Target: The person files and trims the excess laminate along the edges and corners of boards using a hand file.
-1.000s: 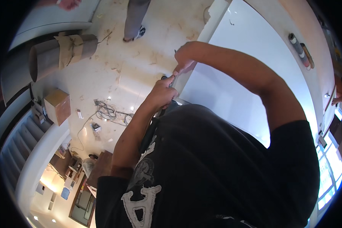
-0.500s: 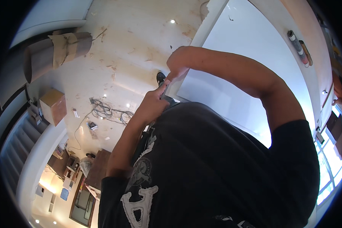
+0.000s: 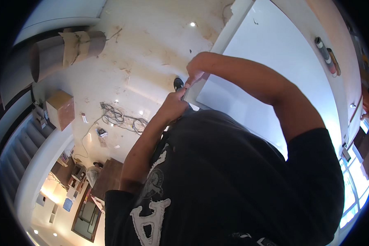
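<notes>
A wide white panel point(image 3: 266, 57) with a raised pale edge strip point(image 3: 229, 41) spreads to the right of my hands. My right hand point(image 3: 197, 67) is bent down over the strip near its close end, fingers curled and mostly hidden behind the wrist. Just below and left of it, my left hand point(image 3: 174, 106) is closed, its fingertips almost meeting those of the right. Whatever lies between the fingers is hidden or too small to make out. My dark shoe point(image 3: 178, 84) shows on the floor beyond the hands.
A tangled grey cable point(image 3: 118, 117) lies on the stained floor to the left. Beyond it stand a brown box point(image 3: 60, 110) and a large brown roll point(image 3: 49, 57) with a tan wrap. Two roller-like tubes point(image 3: 326, 55) rest on the ledge at the right.
The whole view has shifted slightly, so things appear a little further right. My hands stay together at the panel's edge, with the left hand turned slightly.
</notes>
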Demonstrator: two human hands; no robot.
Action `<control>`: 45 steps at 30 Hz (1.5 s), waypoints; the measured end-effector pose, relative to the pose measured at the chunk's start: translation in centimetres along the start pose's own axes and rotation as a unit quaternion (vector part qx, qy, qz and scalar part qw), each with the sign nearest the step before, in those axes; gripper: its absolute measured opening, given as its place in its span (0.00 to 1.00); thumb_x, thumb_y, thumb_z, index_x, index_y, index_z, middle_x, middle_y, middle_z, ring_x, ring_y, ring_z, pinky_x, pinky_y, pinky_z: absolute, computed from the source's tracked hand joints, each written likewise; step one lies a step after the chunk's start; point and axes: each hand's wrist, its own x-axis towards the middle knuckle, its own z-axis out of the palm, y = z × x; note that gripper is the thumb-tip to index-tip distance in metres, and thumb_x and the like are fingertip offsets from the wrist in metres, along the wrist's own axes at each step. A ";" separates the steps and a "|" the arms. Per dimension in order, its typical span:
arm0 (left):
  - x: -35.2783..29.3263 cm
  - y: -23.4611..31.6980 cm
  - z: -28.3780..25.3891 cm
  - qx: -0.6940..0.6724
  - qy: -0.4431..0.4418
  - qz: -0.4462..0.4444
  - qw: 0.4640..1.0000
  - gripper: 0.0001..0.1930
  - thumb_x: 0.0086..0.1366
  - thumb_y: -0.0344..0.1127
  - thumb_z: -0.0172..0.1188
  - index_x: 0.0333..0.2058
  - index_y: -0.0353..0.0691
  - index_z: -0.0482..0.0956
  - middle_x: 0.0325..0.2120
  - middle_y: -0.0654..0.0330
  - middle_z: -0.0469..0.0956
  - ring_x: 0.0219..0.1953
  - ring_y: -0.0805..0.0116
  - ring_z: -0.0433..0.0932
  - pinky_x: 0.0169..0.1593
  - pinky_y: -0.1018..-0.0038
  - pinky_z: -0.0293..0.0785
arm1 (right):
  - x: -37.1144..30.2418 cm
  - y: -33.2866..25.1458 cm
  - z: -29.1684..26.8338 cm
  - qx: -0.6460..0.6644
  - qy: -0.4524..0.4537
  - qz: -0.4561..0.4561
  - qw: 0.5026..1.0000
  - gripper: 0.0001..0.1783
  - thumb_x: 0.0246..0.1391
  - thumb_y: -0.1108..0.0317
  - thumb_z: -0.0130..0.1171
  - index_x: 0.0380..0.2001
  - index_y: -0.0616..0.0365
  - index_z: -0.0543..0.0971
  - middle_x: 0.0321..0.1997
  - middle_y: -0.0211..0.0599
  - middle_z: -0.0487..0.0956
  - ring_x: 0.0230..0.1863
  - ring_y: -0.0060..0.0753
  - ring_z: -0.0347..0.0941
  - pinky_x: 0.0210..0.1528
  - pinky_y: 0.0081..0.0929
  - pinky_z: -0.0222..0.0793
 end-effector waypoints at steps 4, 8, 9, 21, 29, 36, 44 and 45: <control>-1.3 2.4 -1.0 -0.030 -0.047 -0.069 0.996 0.41 0.53 0.27 0.56 0.69 0.40 0.60 0.17 0.62 0.72 0.15 0.76 0.67 0.19 0.75 0.65 | -0.2 -0.5 -0.3 -0.029 0.012 0.014 0.999 0.47 0.47 0.21 0.52 0.42 0.57 0.86 0.44 0.48 0.84 0.47 0.53 0.79 0.51 0.46 0.72; -4.8 1.2 -1.3 0.039 -0.032 -0.035 0.998 0.42 0.50 0.28 0.55 0.69 0.41 0.60 0.25 0.49 0.78 0.28 0.67 0.76 0.39 0.73 0.74 | -2.3 -3.6 -0.8 -0.015 -0.004 -0.002 1.000 0.49 0.47 0.18 0.49 0.44 0.57 0.85 0.47 0.47 0.83 0.50 0.52 0.78 0.54 0.46 0.71; -4.2 0.2 -0.8 0.080 -0.006 0.003 0.997 0.42 0.50 0.28 0.56 0.68 0.43 0.61 0.24 0.50 0.77 0.28 0.68 0.75 0.39 0.73 0.74 | -2.4 -3.9 -0.7 -0.022 0.000 0.001 1.000 0.49 0.47 0.18 0.49 0.45 0.56 0.85 0.48 0.47 0.83 0.50 0.51 0.78 0.55 0.46 0.70; -3.5 -2.3 0.1 0.035 0.003 -0.006 0.999 0.40 0.51 0.26 0.58 0.67 0.43 0.65 0.21 0.62 0.76 0.22 0.78 0.70 0.30 0.77 0.69 | -1.2 -4.8 -0.4 -0.039 -0.022 0.017 0.999 0.48 0.46 0.19 0.51 0.48 0.52 0.84 0.51 0.44 0.82 0.53 0.49 0.77 0.55 0.44 0.70; -2.4 -2.3 0.2 0.035 -0.003 -0.028 0.999 0.40 0.51 0.27 0.58 0.67 0.41 0.63 0.23 0.57 0.78 0.24 0.72 0.74 0.33 0.75 0.72 | 0.6 -3.9 -1.1 -0.041 -0.086 0.005 0.995 0.48 0.46 0.19 0.53 0.53 0.51 0.82 0.57 0.43 0.79 0.57 0.50 0.75 0.58 0.43 0.69; -0.9 -3.4 0.4 0.036 0.003 -0.034 0.999 0.40 0.50 0.27 0.59 0.66 0.40 0.65 0.24 0.55 0.77 0.24 0.73 0.72 0.33 0.74 0.71 | 2.9 -3.4 0.0 -0.035 -0.078 0.005 0.996 0.48 0.46 0.20 0.53 0.56 0.49 0.80 0.60 0.44 0.78 0.60 0.51 0.73 0.60 0.44 0.68; -3.3 -4.2 0.7 0.061 0.035 0.030 0.997 0.40 0.51 0.31 0.54 0.67 0.42 0.63 0.27 0.42 0.79 0.26 0.63 0.76 0.36 0.69 0.75 | 0.7 -5.9 -0.9 -0.056 -0.078 0.031 0.995 0.46 0.46 0.22 0.55 0.55 0.49 0.80 0.60 0.44 0.78 0.59 0.50 0.74 0.60 0.44 0.68; -1.9 -3.8 0.9 0.031 0.008 -0.001 0.999 0.40 0.51 0.30 0.56 0.67 0.41 0.64 0.26 0.48 0.79 0.25 0.67 0.74 0.36 0.71 0.74 | 1.9 -4.6 -0.8 -0.054 -0.103 0.024 0.993 0.46 0.46 0.22 0.56 0.55 0.49 0.81 0.60 0.43 0.78 0.58 0.50 0.74 0.59 0.44 0.68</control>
